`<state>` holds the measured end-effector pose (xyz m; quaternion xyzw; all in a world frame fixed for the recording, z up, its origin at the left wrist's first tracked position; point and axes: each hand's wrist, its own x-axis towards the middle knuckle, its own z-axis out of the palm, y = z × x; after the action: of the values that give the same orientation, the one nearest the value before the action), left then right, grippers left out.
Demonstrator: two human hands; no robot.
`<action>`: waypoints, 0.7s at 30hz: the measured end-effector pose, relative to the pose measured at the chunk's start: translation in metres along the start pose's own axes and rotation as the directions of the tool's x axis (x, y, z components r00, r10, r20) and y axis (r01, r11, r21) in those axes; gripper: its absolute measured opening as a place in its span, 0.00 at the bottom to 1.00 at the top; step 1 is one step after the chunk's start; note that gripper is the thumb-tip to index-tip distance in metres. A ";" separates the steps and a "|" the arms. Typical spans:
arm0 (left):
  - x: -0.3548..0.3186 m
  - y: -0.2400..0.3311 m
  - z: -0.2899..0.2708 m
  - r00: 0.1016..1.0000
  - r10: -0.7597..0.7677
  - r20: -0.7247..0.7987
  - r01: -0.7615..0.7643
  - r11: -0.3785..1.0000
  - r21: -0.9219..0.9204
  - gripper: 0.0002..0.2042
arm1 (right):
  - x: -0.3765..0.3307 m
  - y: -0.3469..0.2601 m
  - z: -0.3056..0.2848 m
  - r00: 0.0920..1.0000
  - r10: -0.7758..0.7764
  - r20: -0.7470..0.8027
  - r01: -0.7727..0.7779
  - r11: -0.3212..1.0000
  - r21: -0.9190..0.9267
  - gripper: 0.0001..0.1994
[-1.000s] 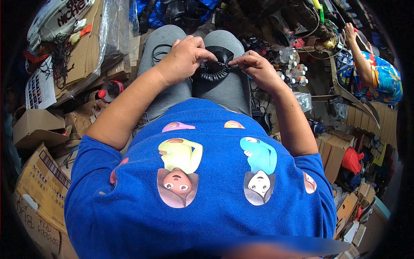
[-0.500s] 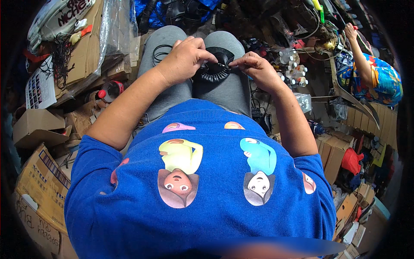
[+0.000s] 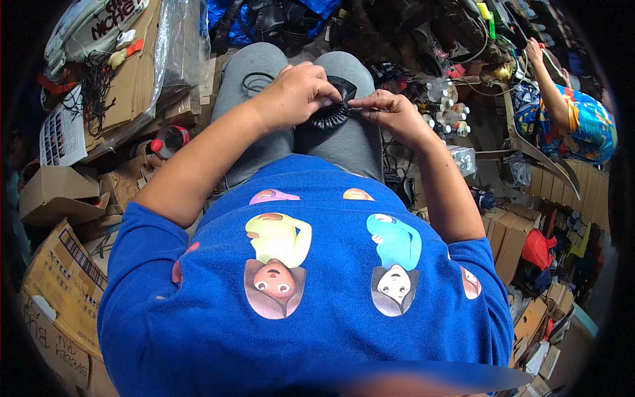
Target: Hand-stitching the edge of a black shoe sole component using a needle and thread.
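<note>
On my right thigh rests a black, shiny leather-like piece [image 3: 329, 120] with a rounded, pleated rim. It looks like a shoe part, though its exact kind is unclear. My left hand [image 3: 294, 96] covers its left side, thumb and fingers pinched at its upper edge. From the other side my right hand [image 3: 393, 114] comes in, thumb and forefinger pressed together close to the left fingertips. What the right fingertips pinch is too small to make out. A loop of black cord [image 3: 254, 81] lies on my left thigh beside the left hand.
Cardboard sheets [image 3: 129, 86] and an open carton [image 3: 63, 195] stand at left, near a red-capped bottle [image 3: 169, 141]. Several small bottles [image 3: 453, 119] cluster at right. Another person in a colourful shirt [image 3: 579, 126] is at far right. Black shoes [image 3: 268, 23] lie ahead on blue plastic.
Both hands have shifted slightly; my left hand has moved to the right over the black piece, covering more of it. The fingertips of both hands are closer together.
</note>
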<state>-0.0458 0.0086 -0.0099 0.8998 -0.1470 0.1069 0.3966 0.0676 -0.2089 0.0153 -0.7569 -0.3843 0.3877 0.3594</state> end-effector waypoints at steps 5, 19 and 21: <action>-0.006 0.008 -0.002 0.967 -0.253 0.032 0.255 0.953 -0.163 0.12 | -0.004 -0.005 0.015 0.975 0.211 -0.075 -0.167 0.907 0.387 0.15; 0.019 0.007 0.002 0.939 -0.297 0.171 0.323 0.934 -0.153 0.08 | 0.011 -0.012 0.014 0.976 0.156 -0.149 -0.117 0.963 0.241 0.07; 0.023 0.005 0.001 0.951 -0.256 0.175 0.273 0.958 -0.087 0.07 | 0.012 -0.015 0.011 0.981 0.128 -0.142 -0.104 0.980 0.168 0.07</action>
<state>-0.0260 0.0009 0.0001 0.8938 -0.0624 -0.0290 0.4431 0.0582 -0.1895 0.0196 -0.7744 -0.2784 0.3785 0.4237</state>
